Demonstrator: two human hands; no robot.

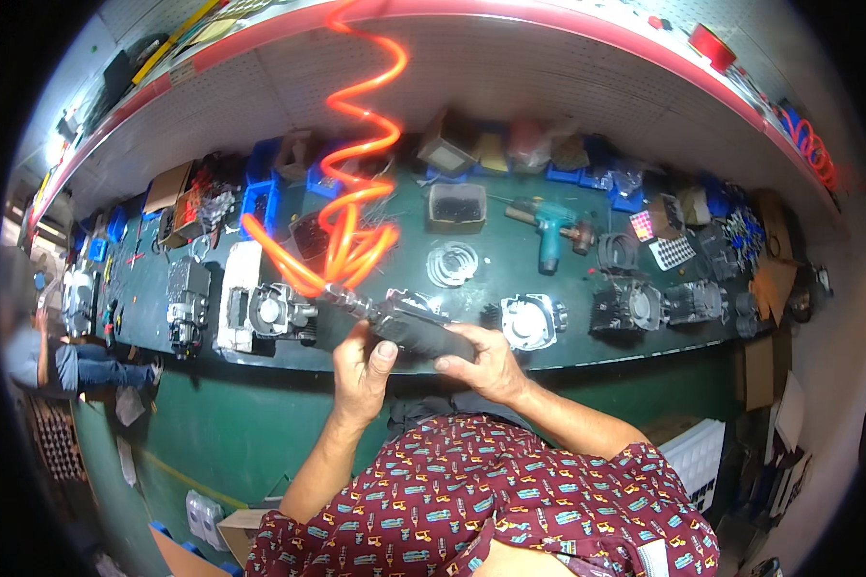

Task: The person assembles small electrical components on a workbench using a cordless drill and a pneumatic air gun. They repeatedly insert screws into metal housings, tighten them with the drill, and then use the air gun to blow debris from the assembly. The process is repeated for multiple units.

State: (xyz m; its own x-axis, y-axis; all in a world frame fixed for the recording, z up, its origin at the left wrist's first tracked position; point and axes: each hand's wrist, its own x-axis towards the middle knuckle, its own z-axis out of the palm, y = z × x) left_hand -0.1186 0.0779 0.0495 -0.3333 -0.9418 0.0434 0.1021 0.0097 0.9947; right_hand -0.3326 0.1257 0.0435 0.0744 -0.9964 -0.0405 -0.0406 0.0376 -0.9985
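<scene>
Between my two hands, just over the bench's near edge, is a dark, block-like air tool (421,334); its exact kind is hard to make out. A metal coupling (344,297) joins its upper left end to an orange coiled air hose (364,181). My left hand (360,373) is closed on the end by the coupling, thumb upward. The other end is gripped by my right hand (491,363), with its thumb along the near side. Behind the tool, a grey metal casting (529,321) stands to the right and another casting (277,312) to the left.
The green workbench (356,354) spans the view. On it lie a teal power drill (549,236), a ring-shaped coil (451,263), a small parts box (456,207) and more castings (631,306). A red-edged shelf (548,21) runs above. Another person (53,361) is at far left.
</scene>
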